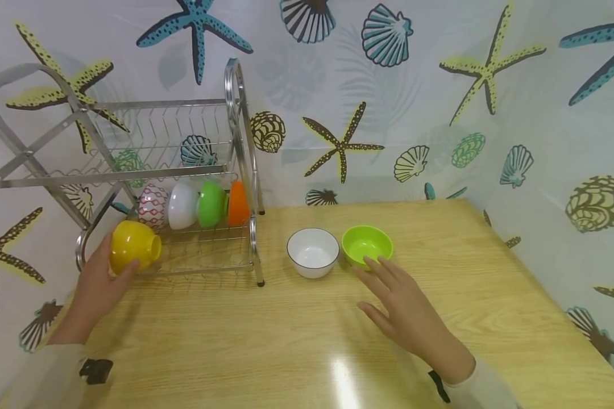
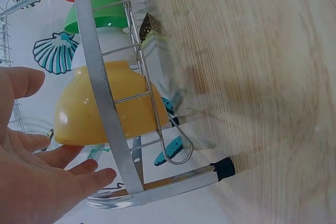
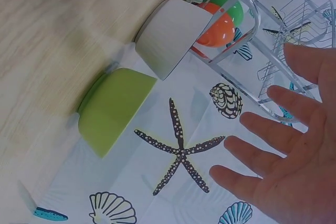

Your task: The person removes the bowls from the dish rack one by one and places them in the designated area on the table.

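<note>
A yellow bowl point(image 1: 132, 247) lies on its side at the left end of the wire dish rack's lower tier, its foot facing right. My left hand point(image 1: 99, 278) is at the bowl's left edge. In the left wrist view the thumb stands apart from the yellow bowl point(image 2: 110, 103), while extended fingertips point(image 2: 65, 156) reach right at its rim. My right hand point(image 1: 401, 304) hovers with spread fingers just in front of a lime green bowl point(image 1: 366, 241). A white bowl point(image 1: 313, 253) with a dark rim stands upright to the left of the green one.
The metal dish rack point(image 1: 253, 238) has two tiers. Several bowls stand tipped at the back of its lower tier: a red-patterned bowl point(image 1: 152, 206), a white one, a green one and an orange bowl point(image 1: 238, 204). Patterned sheeting hangs behind the wooden table point(image 1: 266, 352).
</note>
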`<state>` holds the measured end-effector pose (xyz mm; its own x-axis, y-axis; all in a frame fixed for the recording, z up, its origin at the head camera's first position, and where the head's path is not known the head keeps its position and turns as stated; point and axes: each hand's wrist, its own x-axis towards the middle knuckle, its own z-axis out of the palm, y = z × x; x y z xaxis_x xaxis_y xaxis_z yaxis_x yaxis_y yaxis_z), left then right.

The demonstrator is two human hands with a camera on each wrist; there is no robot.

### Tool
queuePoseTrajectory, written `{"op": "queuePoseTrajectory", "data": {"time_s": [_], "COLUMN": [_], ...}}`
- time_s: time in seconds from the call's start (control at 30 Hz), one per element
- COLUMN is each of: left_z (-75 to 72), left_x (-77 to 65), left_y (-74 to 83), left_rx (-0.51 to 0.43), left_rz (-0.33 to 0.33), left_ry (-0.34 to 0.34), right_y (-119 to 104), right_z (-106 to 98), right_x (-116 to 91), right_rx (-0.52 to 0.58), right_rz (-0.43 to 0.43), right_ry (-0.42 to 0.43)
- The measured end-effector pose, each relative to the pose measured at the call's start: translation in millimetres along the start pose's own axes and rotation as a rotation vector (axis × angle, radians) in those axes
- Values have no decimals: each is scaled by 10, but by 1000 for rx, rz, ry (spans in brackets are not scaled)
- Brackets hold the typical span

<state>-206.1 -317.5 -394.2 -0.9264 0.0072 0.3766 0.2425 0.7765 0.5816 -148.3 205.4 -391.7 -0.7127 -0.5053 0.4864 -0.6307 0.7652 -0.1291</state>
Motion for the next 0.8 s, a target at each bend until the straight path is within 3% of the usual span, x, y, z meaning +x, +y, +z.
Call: {"op": "queuePoseTrajectory", "data": {"time_s": [0.13, 0.37, 0.5, 0.8], "left_z": [-16, -50, -53, -57], "left_x": [-4, -2, 22, 33], "left_y": [-26, -54, -73, -93], "left_rx": [-26, -52, -67, -107], "left_rz": [-78, -270, -299, -360], "left_ry": [-42, -125, -135, -118], "right_y": [-28, -82, -115, -195], "right_z": [-6, -46, -64, -102], "right_x": [-39, -95, -122, -181], "right_rx": [14, 36, 62, 132], "right_rz": [-24, -40, -46, 10], "right_ry": [44, 77, 89, 31]}}
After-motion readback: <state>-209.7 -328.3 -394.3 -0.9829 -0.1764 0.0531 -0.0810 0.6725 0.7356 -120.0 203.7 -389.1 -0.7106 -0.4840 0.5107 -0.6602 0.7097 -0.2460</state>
